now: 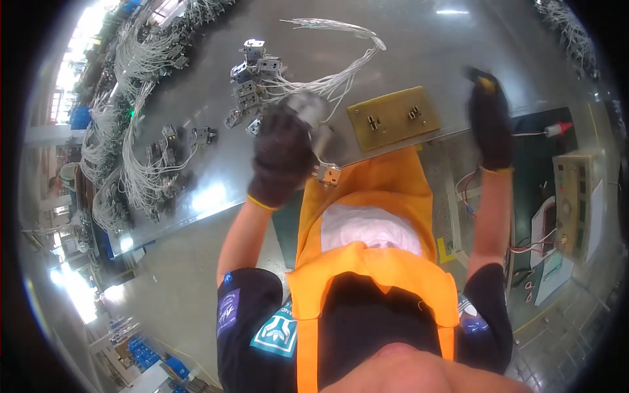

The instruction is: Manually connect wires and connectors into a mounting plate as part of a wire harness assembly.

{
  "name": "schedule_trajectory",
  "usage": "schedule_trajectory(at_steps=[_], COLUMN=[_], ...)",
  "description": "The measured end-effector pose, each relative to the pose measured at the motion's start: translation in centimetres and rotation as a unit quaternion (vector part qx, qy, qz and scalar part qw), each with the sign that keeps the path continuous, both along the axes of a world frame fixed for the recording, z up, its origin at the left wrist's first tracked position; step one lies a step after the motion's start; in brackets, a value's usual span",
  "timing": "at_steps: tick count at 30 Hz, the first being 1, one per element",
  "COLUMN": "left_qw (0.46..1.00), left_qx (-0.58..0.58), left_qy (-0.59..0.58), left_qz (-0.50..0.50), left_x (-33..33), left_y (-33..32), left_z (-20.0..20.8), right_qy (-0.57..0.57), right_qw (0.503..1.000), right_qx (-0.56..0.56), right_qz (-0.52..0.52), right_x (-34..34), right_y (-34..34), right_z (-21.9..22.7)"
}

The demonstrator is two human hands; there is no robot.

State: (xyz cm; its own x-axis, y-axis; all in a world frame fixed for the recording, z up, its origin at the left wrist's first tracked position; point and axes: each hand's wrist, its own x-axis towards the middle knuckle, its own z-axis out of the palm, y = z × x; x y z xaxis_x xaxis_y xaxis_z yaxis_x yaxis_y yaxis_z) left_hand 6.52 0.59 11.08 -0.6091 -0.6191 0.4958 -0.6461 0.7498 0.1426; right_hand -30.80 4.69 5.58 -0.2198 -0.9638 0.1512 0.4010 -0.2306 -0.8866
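Fingers (286, 123) of left hand (283, 154) and right hand (490, 121) blurred, grip unclear — yellow block (394, 118) between, near tabletop (452, 59) edge — gap rightward.

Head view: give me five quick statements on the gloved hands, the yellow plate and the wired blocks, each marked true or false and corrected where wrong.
1. The left hand and the right hand are both gloved. True.
2. The yellow plate lies left of the left hand. False: it lies to its right, between the two hands.
3. The bundled wires beyond the left hand are white. True.
4. The red-tipped piece is in the left hand. False: it lies to the right of the right hand.
5. A small orange-faced block shows beside the left hand, lower in the picture than the yellow plate. True.
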Motion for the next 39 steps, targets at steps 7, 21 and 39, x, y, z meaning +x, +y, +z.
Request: schedule_trajectory(at_steps=[7,21,39], left_qw=[0.994,0.987,0.981], left_qx=[-0.045,0.149,0.179], left_qy=[-0.057,0.041,-0.033], left_qz=[0.088,0.038,-0.070], left_x=[8.0,3.7,0.8], left_y=[-6.1,-0.3,1.9], left_z=[-3.9,-0.1,2.7], right_qy=[0.687,0.690,-0.006], right_qw=[0.676,0.723,0.996], right_qx=[-0.194,-0.031,0.070], right_qz=[-0.180,-0.022,0.049], right_x=[17.4,21.6,13.4], right_y=[-19.0,-27.5,-15.7], right_z=[-2.9,-6.3,0.6])
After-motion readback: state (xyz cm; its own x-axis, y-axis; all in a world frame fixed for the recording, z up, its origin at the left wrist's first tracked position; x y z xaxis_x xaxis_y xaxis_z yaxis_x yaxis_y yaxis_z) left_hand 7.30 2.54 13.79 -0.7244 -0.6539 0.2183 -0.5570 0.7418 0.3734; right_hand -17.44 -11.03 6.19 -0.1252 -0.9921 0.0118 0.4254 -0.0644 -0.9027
